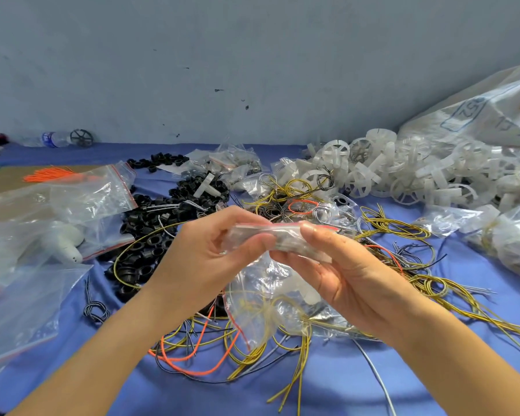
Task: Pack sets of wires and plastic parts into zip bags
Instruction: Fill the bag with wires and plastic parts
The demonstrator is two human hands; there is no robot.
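Bright even light, warped blurry edges

- We see a water bottle (54, 139) lying by the grey wall (252, 55).
- We see a blue cloth (342, 385) under everything.
- We see a big white sack (478, 115) on the right.

A packing workshop is showing itself: white wheels (357, 181), black rings (141, 223), loose wires (394, 226) and zip bags (102, 187) are lying heaped across a blue desk (342, 382), which is standing against a bare wall (252, 55).
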